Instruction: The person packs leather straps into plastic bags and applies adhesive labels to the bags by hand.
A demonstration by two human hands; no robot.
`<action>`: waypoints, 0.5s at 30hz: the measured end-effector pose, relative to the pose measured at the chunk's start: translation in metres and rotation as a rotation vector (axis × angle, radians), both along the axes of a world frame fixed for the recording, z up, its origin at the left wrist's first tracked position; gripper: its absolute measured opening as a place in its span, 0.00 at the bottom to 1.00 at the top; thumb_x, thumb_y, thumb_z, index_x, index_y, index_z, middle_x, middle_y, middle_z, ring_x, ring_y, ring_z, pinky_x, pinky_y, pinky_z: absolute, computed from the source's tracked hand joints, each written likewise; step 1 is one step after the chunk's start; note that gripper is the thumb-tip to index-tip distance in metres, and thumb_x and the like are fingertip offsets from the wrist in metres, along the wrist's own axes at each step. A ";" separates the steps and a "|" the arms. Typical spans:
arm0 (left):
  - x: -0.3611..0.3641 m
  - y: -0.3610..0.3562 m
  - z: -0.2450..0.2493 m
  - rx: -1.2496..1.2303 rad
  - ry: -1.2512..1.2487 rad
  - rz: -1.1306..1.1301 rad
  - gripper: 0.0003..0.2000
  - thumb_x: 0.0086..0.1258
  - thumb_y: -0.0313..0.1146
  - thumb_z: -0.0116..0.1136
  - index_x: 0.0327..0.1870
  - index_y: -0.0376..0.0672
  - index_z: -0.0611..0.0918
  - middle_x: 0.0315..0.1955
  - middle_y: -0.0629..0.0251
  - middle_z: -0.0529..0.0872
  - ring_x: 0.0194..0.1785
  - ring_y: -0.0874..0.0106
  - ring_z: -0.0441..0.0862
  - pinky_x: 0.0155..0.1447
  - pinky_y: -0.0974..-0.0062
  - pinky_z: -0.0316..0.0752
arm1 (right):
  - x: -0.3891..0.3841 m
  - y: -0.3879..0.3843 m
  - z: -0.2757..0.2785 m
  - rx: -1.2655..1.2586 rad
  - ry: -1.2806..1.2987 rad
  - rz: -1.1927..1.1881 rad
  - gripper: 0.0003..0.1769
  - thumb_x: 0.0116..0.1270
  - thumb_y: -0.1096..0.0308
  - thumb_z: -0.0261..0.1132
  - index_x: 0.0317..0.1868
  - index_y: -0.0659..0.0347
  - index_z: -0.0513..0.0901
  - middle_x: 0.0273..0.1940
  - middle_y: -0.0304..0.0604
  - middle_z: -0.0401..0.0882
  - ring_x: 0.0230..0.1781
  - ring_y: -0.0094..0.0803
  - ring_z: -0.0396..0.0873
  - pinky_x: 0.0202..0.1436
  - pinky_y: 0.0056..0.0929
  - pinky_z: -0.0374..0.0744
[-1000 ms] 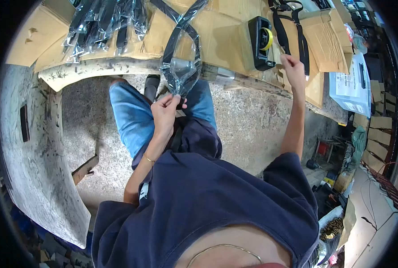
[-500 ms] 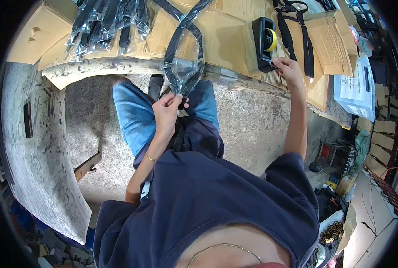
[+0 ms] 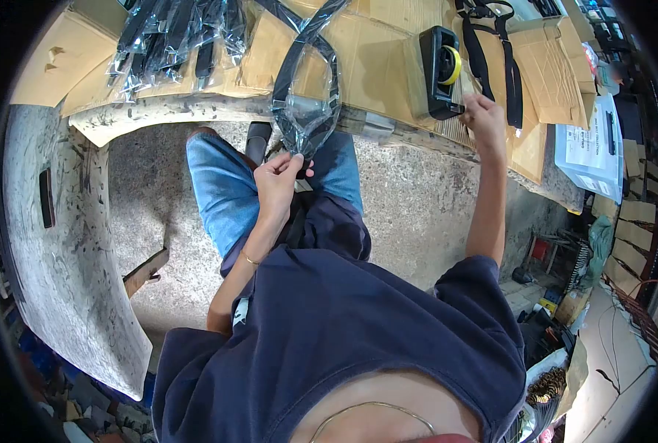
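Observation:
My left hand [image 3: 278,177] pinches the gathered end of a clear plastic bag [image 3: 303,118] above my lap. Inside the bag is a looped black strap [image 3: 284,80], its upper part lying on the cardboard-covered table. At the table's edge my right hand [image 3: 484,124] is closed, thumb against fingers, just beside the cutter end of a black tape dispenser [image 3: 433,96]. A yellow-cored roll of tape [image 3: 450,65] sits in the dispenser. The fingers seem to pinch the tape's end, though the clear film hardly shows.
Several bagged black straps [image 3: 174,44] lie at the table's far left. Right of the dispenser are unbagged black straps [image 3: 512,81], an open cardboard box [image 3: 554,74] and a clear plastic bin [image 3: 591,151]. A worn grey board [image 3: 70,251] stands at my left.
My right hand has shifted slightly right, away from the dispenser's cutter end, its fingers now more curled. My left hand keeps its pinch on the bag almost unmoved.

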State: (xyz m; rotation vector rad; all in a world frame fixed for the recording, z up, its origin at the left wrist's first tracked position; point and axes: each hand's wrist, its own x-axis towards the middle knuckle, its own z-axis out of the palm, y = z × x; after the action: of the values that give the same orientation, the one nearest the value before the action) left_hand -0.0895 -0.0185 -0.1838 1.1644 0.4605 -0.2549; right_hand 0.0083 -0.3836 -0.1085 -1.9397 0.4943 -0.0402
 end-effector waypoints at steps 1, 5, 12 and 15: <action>0.000 0.000 -0.001 0.001 0.001 -0.002 0.07 0.68 0.25 0.57 0.32 0.28 0.82 0.29 0.58 0.86 0.28 0.76 0.82 0.36 0.83 0.73 | 0.003 0.001 0.007 0.001 0.001 -0.002 0.12 0.65 0.65 0.66 0.36 0.69 0.82 0.22 0.30 0.73 0.20 0.15 0.65 0.25 0.15 0.64; 0.001 0.000 -0.003 0.007 -0.015 -0.014 0.07 0.68 0.25 0.57 0.33 0.29 0.82 0.29 0.58 0.86 0.28 0.76 0.82 0.36 0.83 0.73 | 0.007 -0.001 0.025 0.033 0.101 0.175 0.10 0.65 0.68 0.64 0.37 0.69 0.82 0.23 0.30 0.73 0.21 0.14 0.66 0.24 0.14 0.63; 0.002 0.001 -0.005 -0.010 -0.006 -0.005 0.06 0.68 0.25 0.57 0.34 0.29 0.82 0.29 0.58 0.86 0.28 0.76 0.82 0.36 0.83 0.73 | -0.013 0.001 0.023 0.034 0.121 0.161 0.08 0.64 0.70 0.66 0.40 0.66 0.80 0.28 0.32 0.77 0.24 0.14 0.70 0.28 0.13 0.67; 0.002 0.000 0.000 -0.016 0.007 0.012 0.06 0.68 0.24 0.57 0.33 0.29 0.82 0.29 0.58 0.86 0.28 0.76 0.82 0.36 0.83 0.72 | -0.022 0.008 0.023 0.002 0.107 0.107 0.10 0.63 0.72 0.66 0.44 0.64 0.79 0.29 0.32 0.79 0.25 0.14 0.71 0.28 0.13 0.67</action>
State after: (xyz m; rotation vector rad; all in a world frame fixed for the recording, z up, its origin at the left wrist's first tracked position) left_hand -0.0873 -0.0190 -0.1838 1.1456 0.4706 -0.2522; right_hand -0.0133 -0.3751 -0.0858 -1.9707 0.4595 0.1331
